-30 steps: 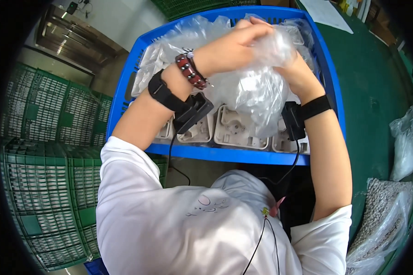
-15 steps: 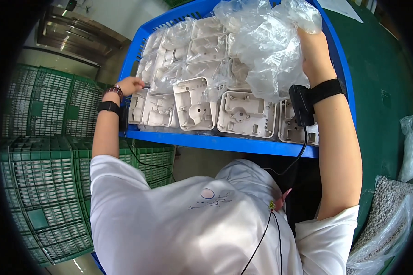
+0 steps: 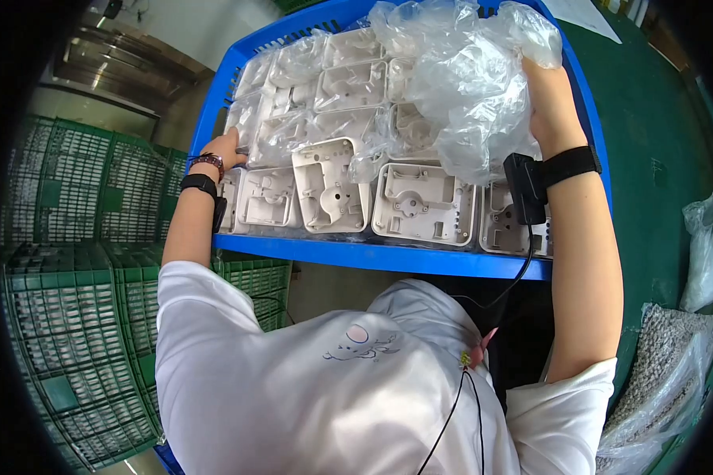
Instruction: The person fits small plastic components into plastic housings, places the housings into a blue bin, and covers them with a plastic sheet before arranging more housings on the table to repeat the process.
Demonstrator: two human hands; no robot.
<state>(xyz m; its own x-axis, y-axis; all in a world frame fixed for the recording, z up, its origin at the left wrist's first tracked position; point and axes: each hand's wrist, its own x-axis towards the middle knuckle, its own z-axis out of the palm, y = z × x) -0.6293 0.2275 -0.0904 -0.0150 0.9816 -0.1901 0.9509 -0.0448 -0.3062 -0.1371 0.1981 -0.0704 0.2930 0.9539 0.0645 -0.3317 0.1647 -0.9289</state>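
A blue crate [image 3: 388,260] holds rows of pale grey plastic housings [image 3: 410,202], several wrapped in clear film. At its left wall is my left hand [image 3: 226,148], its fingers curled at the crate's inner side beside the wrapped housings. Over the right half of the crate lies a crumpled heap of clear plastic bags [image 3: 471,87]. My right hand [image 3: 548,95] reaches into the heap's upper right edge, closed at the film; its fingertips are hidden by the plastic. One housing [image 3: 333,186] in the front row sits tilted, higher than its neighbours.
Stacked green mesh crates [image 3: 79,340] stand at the left. On the right runs a green table [image 3: 642,158] bearing a clear plastic bag [image 3: 703,249] and a bag of grey granular material [image 3: 650,380]. Black cables hang from both wrist straps.
My left hand has moved from above the housings to the crate's left wall. The crate has shifted slightly left and nearer in view. My right hand stays at the plastic.
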